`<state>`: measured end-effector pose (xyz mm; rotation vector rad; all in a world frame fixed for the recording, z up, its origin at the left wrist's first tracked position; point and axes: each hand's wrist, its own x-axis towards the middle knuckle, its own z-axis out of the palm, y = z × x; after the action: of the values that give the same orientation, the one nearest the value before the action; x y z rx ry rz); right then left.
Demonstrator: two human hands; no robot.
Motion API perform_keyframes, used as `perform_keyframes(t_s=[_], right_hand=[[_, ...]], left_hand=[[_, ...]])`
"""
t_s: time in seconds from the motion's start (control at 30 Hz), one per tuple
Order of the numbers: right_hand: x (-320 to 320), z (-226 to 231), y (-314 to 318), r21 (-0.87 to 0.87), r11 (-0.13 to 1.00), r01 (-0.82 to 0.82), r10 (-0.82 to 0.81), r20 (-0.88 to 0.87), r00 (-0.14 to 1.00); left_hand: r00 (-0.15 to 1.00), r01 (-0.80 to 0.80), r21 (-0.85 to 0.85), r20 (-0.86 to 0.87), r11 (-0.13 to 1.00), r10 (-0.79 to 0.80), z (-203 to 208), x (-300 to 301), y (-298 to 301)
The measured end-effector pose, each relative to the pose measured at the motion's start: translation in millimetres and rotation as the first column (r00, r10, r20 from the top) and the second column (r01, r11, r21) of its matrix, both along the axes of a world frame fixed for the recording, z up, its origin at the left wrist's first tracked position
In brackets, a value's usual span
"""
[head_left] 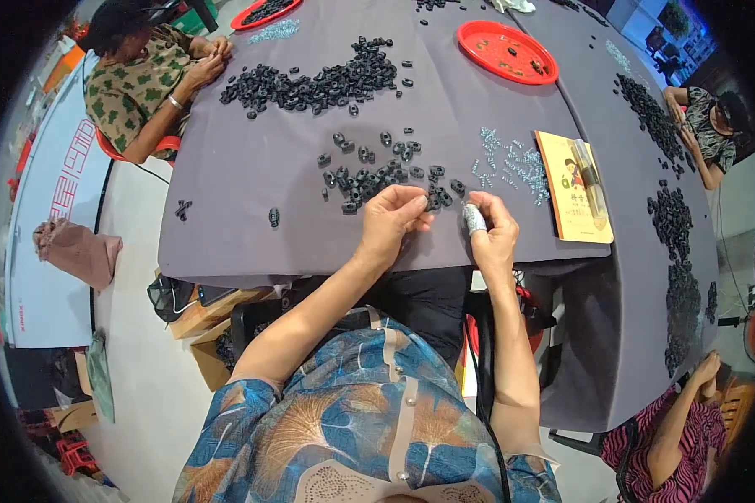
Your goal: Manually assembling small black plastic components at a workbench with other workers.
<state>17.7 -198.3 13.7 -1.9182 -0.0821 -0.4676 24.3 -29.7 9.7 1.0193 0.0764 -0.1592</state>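
Note:
My left hand is closed in a pinch over the near edge of the grey-covered table. Whatever lies between its fingertips is too small or hidden to make out. Beside it on the right, my right hand has its fingers curled together, a white wrapping around one digit; what it holds, if anything, cannot be seen. Just beyond both hands spreads a loose pile of small black plastic cord locks, some right by the left fingertips. Small silvery springs lie scattered past the right hand.
A larger heap of black pieces sits farther back. A red tray holds a few bits. At right lies a yellow booklet with a clear pen-like tube on it. Other people sit around the table, one in camouflage at left.

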Motion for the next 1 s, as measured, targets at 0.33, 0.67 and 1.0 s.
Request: perform_keyframes(t_s=[0.33, 0.67, 1.0], right_hand=[[-18, 26, 23, -0.091, 0.984, -0.155, 0.160, 0.056, 0.985], [-19, 27, 22, -0.248, 0.959, -0.138, 0.172, 0.117, 0.978], [-22, 32, 26, -0.348, 0.926, -0.142, 0.224, 0.208, 0.952]], left_hand=[[1.000, -0.008, -0.037, -0.025, 0.999, 0.008, -1, 0, 1], [0.998, -0.002, -0.066, -0.056, 0.998, -0.002, 1, -4, -4], [0.993, 0.018, -0.067, -0.119, 0.998, -0.025, -1, -12, 0]])
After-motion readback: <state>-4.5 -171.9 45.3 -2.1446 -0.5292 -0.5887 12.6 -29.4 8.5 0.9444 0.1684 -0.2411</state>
